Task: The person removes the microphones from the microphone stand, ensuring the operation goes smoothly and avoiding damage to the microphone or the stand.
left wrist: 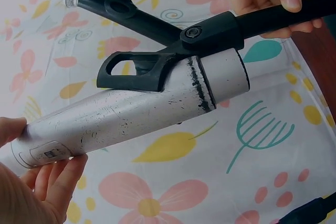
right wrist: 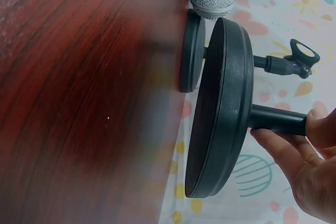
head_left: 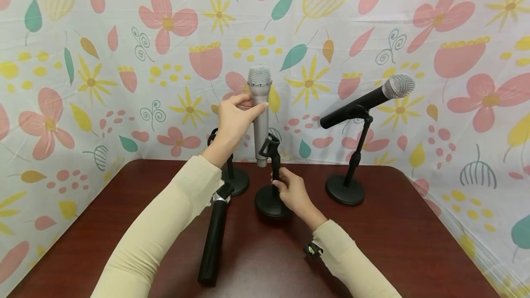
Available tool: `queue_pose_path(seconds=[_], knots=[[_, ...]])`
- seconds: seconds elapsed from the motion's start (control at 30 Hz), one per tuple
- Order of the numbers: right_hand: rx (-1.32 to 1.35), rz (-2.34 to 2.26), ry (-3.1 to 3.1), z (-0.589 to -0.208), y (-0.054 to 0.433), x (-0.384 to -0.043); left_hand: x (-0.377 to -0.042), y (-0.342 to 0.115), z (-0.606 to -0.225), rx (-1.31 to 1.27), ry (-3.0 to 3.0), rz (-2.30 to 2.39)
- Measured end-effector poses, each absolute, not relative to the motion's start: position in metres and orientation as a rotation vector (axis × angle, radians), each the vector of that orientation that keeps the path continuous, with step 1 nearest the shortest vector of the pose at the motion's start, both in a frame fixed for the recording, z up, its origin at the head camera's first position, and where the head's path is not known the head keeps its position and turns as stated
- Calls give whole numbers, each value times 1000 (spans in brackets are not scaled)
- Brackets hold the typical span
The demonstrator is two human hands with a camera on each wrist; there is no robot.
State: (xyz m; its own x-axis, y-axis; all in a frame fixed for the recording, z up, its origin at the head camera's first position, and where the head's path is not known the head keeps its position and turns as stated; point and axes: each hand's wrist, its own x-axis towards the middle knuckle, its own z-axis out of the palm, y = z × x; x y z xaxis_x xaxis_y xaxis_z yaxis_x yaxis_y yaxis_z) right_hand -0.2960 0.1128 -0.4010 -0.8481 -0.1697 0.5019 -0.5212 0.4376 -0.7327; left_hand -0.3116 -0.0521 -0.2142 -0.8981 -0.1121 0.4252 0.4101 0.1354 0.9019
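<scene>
2 sleeves (head_left: pixel 155 231), lh (head_left: pixel 236 116) holds 1 mic (head_left: pixel 261 134), rh (head_left: pixel 293 191) 1 of 3 stands (head_left: pixel 269 203).

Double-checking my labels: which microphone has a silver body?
The upright microphone in the left hand; the clipped microphone at right and the foreground microphone have black bodies.

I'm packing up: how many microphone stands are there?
3: the left stand, partly behind the left arm; the middle stand, gripped by the right hand; the right stand, holding a black microphone. That arm could hide others.
</scene>
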Motion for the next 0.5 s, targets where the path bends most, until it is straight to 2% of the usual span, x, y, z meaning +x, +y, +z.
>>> queue_pose_path(seconds=[0.5], knots=[[584, 1379, -2334, -399, 113, -297, -312, -53, -206, -255, -1978, -1817]])
